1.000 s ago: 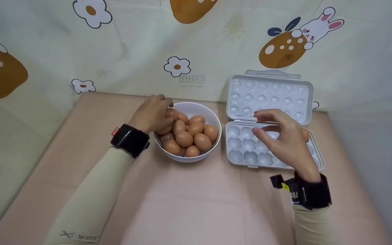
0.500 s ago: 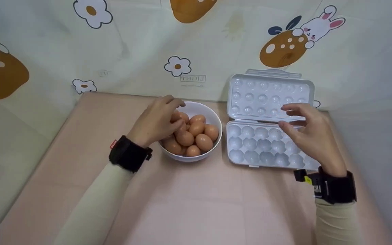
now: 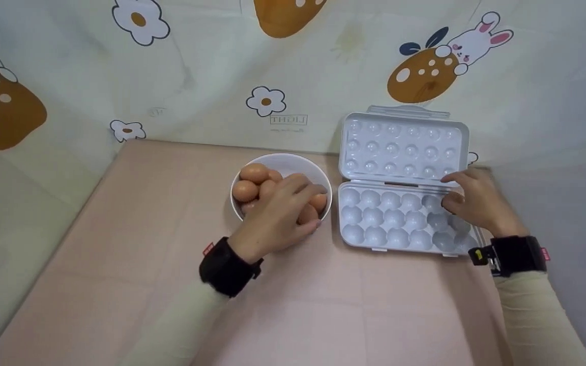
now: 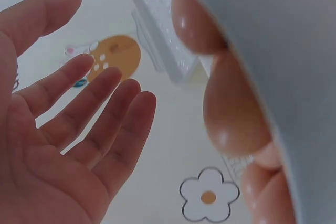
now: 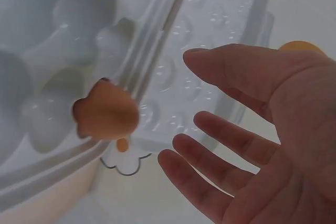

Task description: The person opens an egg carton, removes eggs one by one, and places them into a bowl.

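My left hand (image 3: 275, 218) reaches over the white bowl (image 3: 293, 161), which holds several brown eggs (image 3: 255, 173). In the left wrist view, its fingers (image 4: 97, 145) are spread and hold nothing, beside the eggs (image 4: 236, 111). At the right end of the pale egg carton (image 3: 373, 216), my right hand (image 3: 484, 203) hovers with loosely bent fingers. The right wrist view shows that palm without anything in it. One brown egg (image 5: 113, 113) sits in a corner cup of the carton there; in the head view my right hand hides that corner.
The carton's dimpled lid (image 3: 400, 145) stands open behind its base, leaning towards the wall sheet (image 3: 196, 76), which is printed with rabbits and flowers. Bowl and carton stand side by side on a pinkish tabletop (image 3: 283, 315), close to its back edge.
My left hand has moved right and nearer over the bowl, uncovering the eggs at its left. My right hand has shifted right along the carton to its far end.
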The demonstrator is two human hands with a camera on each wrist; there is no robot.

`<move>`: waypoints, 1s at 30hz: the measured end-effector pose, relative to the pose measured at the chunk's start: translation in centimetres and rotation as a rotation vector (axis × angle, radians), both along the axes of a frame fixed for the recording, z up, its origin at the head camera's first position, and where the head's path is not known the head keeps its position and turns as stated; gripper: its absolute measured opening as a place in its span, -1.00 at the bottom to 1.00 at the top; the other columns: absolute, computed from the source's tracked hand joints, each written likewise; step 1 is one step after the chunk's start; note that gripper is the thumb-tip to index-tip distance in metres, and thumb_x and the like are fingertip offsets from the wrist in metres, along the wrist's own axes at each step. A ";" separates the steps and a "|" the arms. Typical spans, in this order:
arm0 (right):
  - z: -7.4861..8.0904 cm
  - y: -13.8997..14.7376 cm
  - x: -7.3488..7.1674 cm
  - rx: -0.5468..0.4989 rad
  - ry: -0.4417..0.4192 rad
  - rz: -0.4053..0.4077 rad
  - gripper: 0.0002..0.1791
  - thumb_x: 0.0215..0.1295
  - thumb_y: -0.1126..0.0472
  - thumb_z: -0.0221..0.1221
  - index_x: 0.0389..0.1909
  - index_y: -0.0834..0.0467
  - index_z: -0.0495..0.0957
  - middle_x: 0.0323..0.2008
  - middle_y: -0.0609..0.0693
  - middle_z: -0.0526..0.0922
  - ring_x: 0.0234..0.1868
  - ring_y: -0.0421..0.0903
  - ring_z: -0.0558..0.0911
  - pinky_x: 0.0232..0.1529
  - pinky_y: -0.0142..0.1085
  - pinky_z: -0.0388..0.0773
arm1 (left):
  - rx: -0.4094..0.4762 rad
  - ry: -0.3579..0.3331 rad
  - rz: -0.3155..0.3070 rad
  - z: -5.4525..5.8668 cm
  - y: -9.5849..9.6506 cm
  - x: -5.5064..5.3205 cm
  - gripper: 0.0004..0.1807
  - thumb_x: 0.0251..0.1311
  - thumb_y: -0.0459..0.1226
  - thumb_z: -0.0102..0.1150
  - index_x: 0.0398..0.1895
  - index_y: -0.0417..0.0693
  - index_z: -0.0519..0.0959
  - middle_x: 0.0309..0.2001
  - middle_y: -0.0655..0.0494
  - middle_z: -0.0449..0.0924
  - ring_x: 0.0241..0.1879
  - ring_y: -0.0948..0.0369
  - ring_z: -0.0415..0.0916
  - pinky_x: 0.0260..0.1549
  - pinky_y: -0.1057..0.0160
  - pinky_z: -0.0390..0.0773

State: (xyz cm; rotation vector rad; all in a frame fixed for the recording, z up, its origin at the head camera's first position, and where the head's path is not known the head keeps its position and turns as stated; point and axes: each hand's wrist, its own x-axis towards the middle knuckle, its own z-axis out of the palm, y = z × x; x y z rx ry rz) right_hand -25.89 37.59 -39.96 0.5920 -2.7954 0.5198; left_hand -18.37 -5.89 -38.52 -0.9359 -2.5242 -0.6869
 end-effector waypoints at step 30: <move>-2.8 1.3 -0.9 0.103 -0.181 -0.084 -0.56 -0.17 0.65 0.38 -0.19 0.28 0.70 -0.20 0.16 0.50 -0.16 0.14 0.48 -0.15 -0.03 0.46 | 0.078 -0.063 -0.107 -2.0 1.4 0.2 -0.48 0.17 -0.31 0.53 0.22 -0.03 0.62 0.13 0.08 0.61 0.22 0.12 0.48 0.22 0.15 0.53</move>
